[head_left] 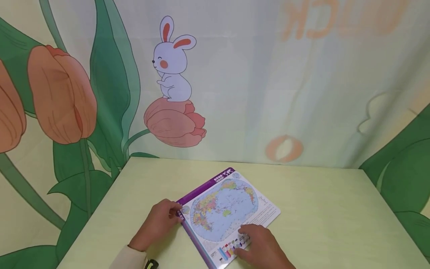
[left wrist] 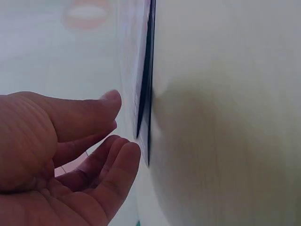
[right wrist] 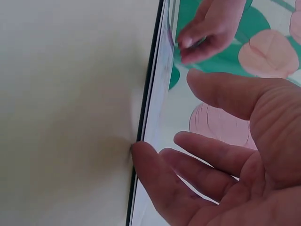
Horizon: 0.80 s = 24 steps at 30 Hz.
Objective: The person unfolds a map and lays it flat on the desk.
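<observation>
Right hand (head_left: 263, 244): enters from the lower right, back of the hand up, fingers directed left over the near right part of the map sheet (head_left: 223, 211). Thumb and forefinger well spread, thumb tip at the coloured legend strip (head_left: 231, 248). Right-wrist view: palm broad, fingers gently bent, a gap between thumb and fingers; one fingertip appears to meet the sheet's edge. No grasp seen.

Sleeve (head_left: 129, 257): pale, on the left forearm; a dark wrist item (head_left: 152, 264) lies beside its cuff.

Left hand (head_left: 161, 218): reaches up and to the right from the lower left, wrist bent, fingertips at the sheet's left corner. Left-wrist view: fingers loosely curved, thumb held away from them, the gap moderately narrow; fingertips right by the corner, contact uncertain. No pinch seen.

Map sheet: lies on the table (head_left: 322, 224) between the hands, turned at an angle, world map upward, purple band on its far left side. Edge-on, two thin layers show, slightly parted near the left hand.

Beyond the table: printed backdrop (head_left: 235, 93), with a white rabbit (head_left: 176, 84) seated on a pink tulip (head_left: 173, 125); large orange tulip (head_left: 62, 97) at left, blurred orange letters (head_left: 312, 18) upper right.
</observation>
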Available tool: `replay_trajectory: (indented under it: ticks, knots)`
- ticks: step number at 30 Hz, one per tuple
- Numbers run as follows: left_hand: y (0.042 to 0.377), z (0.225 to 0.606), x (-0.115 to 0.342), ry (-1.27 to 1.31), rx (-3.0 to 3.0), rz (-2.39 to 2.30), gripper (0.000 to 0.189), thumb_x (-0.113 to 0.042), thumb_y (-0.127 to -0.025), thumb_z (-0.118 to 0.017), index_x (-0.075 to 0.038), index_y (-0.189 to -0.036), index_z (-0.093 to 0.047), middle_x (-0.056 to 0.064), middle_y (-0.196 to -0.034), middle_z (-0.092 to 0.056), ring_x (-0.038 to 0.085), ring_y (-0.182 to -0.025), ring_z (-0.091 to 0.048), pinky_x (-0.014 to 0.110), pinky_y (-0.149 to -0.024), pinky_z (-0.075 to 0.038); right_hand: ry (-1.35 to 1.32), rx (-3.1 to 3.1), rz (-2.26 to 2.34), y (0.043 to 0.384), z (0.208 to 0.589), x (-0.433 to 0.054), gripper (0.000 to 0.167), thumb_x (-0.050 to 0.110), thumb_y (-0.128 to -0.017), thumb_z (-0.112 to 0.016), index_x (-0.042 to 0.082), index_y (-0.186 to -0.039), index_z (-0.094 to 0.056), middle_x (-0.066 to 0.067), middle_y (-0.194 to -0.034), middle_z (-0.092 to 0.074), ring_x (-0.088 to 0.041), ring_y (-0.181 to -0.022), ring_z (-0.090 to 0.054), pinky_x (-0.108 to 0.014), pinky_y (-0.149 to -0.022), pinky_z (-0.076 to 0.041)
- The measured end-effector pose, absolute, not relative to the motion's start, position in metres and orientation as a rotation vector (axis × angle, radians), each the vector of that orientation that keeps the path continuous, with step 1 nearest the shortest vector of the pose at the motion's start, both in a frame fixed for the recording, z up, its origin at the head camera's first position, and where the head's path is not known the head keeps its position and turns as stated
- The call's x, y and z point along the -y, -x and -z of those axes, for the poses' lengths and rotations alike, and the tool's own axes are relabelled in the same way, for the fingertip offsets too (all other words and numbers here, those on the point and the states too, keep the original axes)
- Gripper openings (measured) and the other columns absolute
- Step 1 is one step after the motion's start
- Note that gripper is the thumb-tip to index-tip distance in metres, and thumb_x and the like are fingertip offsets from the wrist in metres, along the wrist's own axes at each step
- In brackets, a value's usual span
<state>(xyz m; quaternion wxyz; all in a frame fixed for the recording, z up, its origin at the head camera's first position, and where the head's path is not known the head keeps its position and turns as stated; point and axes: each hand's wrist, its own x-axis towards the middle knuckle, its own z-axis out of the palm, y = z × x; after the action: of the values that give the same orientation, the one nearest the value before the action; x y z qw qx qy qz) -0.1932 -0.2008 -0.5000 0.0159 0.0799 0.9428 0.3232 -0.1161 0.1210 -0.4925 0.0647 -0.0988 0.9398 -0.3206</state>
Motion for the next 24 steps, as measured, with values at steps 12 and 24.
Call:
replay_trajectory:
  ticks: [12, 24]
  knots:
    - [0.23, 0.511, 0.224, -0.18, -2.862, -1.024, 0.035, -0.004, -0.095, -0.077, -0.009, -0.13, -0.073, 0.007, -0.123, -0.07, 0.026, -0.116, -0.067, 0.05, -0.104, -0.057, 0.39, -2.632, 1.025, 0.113, 0.503, -0.098, 0.05, 0.029, -0.079, -0.093, 0.002, -0.118, -0.076, -0.004, -0.107, -0.074, -0.017, -0.09, -0.061, -0.037, -0.081, -0.055]
    - [0.242, 0.509, 0.226, -0.25, -2.771, -0.989, 0.038, 0.004, -0.093, -0.075, -0.011, -0.127, -0.075, 0.003, -0.122, -0.073, 0.025, -0.118, -0.069, 0.05, -0.108, -0.055, 0.566, -2.686, 0.98, 0.104, 0.51, -0.084, 0.06, 0.043, -0.073, -0.095, 0.002, -0.114, -0.079, -0.011, -0.124, -0.077, -0.034, -0.114, -0.071, -0.037, -0.094, -0.059]
